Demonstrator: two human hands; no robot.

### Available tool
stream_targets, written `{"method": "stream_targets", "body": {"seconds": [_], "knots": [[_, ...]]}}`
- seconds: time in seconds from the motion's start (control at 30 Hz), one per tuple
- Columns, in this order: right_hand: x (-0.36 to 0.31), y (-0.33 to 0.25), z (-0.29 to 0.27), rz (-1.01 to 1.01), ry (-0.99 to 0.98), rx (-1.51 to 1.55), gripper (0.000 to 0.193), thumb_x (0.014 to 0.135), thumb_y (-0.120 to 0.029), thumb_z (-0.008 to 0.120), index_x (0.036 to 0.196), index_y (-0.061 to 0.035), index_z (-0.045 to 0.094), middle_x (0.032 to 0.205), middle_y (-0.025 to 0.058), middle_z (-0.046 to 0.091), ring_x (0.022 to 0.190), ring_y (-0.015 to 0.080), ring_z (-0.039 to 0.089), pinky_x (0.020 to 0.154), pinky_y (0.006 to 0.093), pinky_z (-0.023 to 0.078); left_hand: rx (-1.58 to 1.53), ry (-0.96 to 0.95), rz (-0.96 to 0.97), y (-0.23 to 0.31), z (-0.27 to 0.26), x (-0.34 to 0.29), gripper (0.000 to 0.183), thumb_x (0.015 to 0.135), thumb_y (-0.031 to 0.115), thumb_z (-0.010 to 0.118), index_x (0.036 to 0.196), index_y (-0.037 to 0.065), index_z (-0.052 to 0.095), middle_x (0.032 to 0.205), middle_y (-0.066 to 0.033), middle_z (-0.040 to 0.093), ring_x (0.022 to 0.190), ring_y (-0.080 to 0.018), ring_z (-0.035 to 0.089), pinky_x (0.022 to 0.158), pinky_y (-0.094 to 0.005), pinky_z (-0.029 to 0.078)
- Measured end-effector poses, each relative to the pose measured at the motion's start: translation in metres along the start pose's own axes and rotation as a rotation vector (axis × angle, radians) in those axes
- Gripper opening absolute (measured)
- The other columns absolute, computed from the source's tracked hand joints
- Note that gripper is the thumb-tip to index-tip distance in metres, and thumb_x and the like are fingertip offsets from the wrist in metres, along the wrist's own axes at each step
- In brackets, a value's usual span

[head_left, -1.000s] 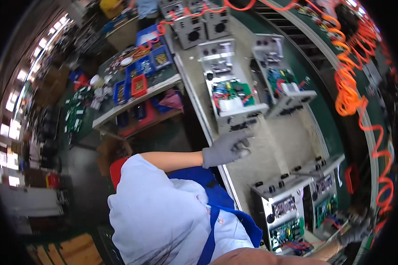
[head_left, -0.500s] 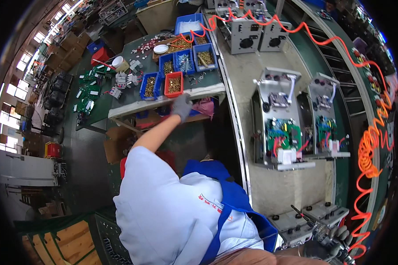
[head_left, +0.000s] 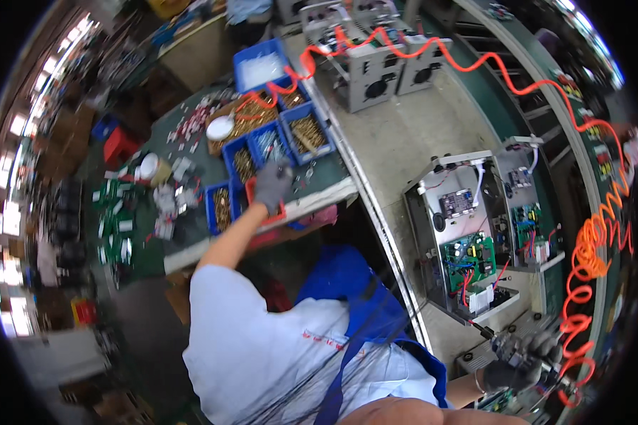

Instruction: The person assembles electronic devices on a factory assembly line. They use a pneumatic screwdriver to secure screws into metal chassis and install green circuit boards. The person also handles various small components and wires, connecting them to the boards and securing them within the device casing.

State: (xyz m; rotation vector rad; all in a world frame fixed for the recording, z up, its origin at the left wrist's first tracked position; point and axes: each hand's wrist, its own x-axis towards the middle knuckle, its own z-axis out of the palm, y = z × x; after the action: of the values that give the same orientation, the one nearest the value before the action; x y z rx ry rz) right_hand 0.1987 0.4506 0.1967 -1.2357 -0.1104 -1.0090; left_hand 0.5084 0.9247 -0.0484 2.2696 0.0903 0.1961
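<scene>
My left hand (head_left: 273, 185), in a grey glove, reaches over the red bin (head_left: 251, 190) at the near edge of the side table and hides most of it. Its fingertips are beside the blue bin of silver screws (head_left: 271, 144); blur hides how its fingers are set and whether they hold anything. At lower right my gloved right hand (head_left: 521, 365) is wrapped round an air screwdriver (head_left: 507, 347), its dark bit pointing up and left toward an open metal case (head_left: 454, 241). Inside that case sit a green circuit board (head_left: 469, 258) and wires.
Blue bins of brass-coloured screws (head_left: 222, 209) stand around the red one. An orange coiled air hose (head_left: 588, 255) hangs along the right and loops across the top. A second open case (head_left: 524, 205) and fan-backed cases (head_left: 376, 81) stand on the bench. Green boards (head_left: 115, 223) lie at far left.
My left hand has moved from the table's near edge to over the red bin. The view has turned and shifted. My right hand still holds the screwdriver, now showing more fully.
</scene>
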Motion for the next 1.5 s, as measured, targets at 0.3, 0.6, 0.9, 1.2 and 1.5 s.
{"method": "stream_targets", "body": {"seconds": [0.3,0.6,0.9,1.2,1.5], "knots": [[-0.015,0.007,0.03,0.04,0.111,-0.115,0.05,0.073,-0.019,0.061,0.118,-0.003,0.048,0.078,0.0051,0.039,0.062,0.0134,0.038,0.045,0.0225,0.039,0.034,-0.56,0.469,0.099,0.045,-0.092,0.023,0.084,0.015,0.053,0.104,0.005,0.058,0.098,-0.015,0.059,0.095,-0.0314,0.057,0.084,-0.0398,0.045],[-0.051,-0.044,-0.031,0.057,0.066,-0.136,0.045,0.075,-0.019,0.059,0.113,-0.0008,0.045,0.082,0.0033,0.037,0.071,0.0123,0.036,0.055,0.0222,0.037,0.705,-0.357,-0.199,-0.038,-0.011,-0.012,0.053,0.075,0.018,0.064,0.117,0.004,0.036,0.107,-0.0233,0.054,0.099,-0.0392,0.058,0.079,-0.0443,0.05],[-0.077,-0.069,-0.06,0.01,0.134,-0.193,0.046,0.073,-0.02,0.061,0.112,-0.0011,0.045,0.083,0.0038,0.038,0.073,0.0128,0.037,0.061,0.0219,0.034,0.676,-0.373,-0.287,-0.044,-0.004,-0.021,0.06,0.07,0.025,0.066,0.122,0.006,0.044,0.117,-0.0269,0.051,0.105,-0.0388,0.056,0.09,-0.0424,0.046],[-0.069,-0.061,-0.059,0.019,0.089,-0.16,0.047,0.073,-0.021,0.061,0.113,-0.0013,0.045,0.084,0.004,0.039,0.074,0.0129,0.037,0.063,0.0218,0.033,0.569,-0.251,-0.171,-0.08,-0.01,-0.018,0.023,0.074,0.015,0.062,0.095,0.007,0.066,0.093,-0.0167,0.065,0.088,-0.0318,0.063,0.078,-0.041,0.05],[-0.053,-0.033,-0.043,0.006,0.09,-0.101,0.049,0.073,-0.022,0.063,0.113,-0.0012,0.044,0.086,0.0046,0.042,0.075,0.0124,0.039,0.059,0.0228,0.036,-1.382,-0.201,-0.558,-0.102,-0.043,-0.017,0.021,0.081,0.008,0.058,0.102,0.003,0.057,0.083,-0.0083,0.06,0.063,-0.0172,0.057,0.05,-0.0256,0.047]]}}
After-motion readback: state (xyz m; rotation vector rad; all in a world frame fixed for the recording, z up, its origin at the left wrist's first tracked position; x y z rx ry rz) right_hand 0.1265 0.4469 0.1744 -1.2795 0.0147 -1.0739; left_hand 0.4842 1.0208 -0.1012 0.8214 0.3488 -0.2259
